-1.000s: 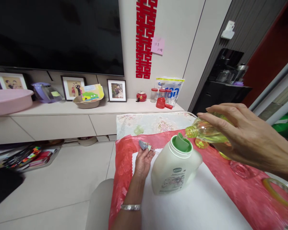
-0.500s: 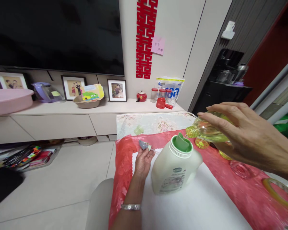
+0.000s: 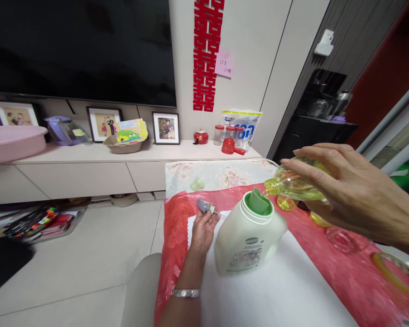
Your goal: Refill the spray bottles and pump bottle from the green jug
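My right hand [image 3: 351, 186] grips a clear yellow bottle [image 3: 295, 186], tipped with its neck to the left. The neck rests at or just above the green spout of a pale green detergent bottle [image 3: 235, 231]. That large bottle stands upright and uncapped on a white sheet [image 3: 279, 290]. Left of it, my left hand [image 3: 202, 231] is closed around a small grey and pale green piece [image 3: 203, 205] that looks like a spray nozzle with a thin tube. Whether liquid is flowing from the yellow bottle is hard to see.
Red plastic film [image 3: 177, 254] covers the table. To the right lie a yellow ring [image 3: 286, 203], a clear pinkish dish [image 3: 344, 238] and a tape roll [image 3: 395, 272]. A pale green cap [image 3: 197, 184] sits on the flowered cloth [image 3: 235, 177]. Red-lidded jars [image 3: 218, 135] stand on the cabinet behind.
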A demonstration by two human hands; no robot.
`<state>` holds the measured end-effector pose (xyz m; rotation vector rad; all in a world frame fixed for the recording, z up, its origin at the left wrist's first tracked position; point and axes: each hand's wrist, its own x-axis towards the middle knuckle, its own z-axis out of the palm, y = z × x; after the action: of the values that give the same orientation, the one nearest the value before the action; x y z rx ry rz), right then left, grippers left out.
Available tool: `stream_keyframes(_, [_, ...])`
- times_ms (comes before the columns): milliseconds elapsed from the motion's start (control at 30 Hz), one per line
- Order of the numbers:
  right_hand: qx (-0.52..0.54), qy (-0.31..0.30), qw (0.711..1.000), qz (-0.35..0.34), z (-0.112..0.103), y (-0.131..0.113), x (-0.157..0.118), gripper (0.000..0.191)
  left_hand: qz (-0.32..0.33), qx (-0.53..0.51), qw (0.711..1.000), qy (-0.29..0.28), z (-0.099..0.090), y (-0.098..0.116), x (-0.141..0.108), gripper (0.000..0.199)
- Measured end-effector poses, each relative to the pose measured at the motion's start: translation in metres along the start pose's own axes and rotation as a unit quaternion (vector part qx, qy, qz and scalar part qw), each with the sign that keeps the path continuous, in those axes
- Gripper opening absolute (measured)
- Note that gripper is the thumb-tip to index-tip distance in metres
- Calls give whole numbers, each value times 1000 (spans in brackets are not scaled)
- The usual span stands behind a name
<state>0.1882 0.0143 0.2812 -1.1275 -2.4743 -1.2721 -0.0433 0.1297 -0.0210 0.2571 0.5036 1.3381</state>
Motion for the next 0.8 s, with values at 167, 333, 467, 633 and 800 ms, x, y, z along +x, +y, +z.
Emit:
stream_keyframes(167, [-7, 0, 1000, -2, 0, 1, 1, 68, 2, 5, 1000, -5, 0, -1, 0, 31])
stream_keyframes(333, [-20, 3, 1000, -9, 1, 2, 1, 67, 3, 9, 1000, -3, -1, -1, 1, 34])
stream_keyframes(467, [-32, 1, 999, -16, 0, 3, 2, 70, 2, 8, 1000, -1, 0, -1, 0, 32])
stream_keyframes(633, [-34, 1, 999, -17, -1, 4, 3, 70, 2, 2, 1000, 0, 1, 0, -1, 28])
stream_keyframes(800, [-43, 3, 999, -21, -2, 5, 3, 64, 1, 0, 1000, 1, 1, 0, -1, 28])
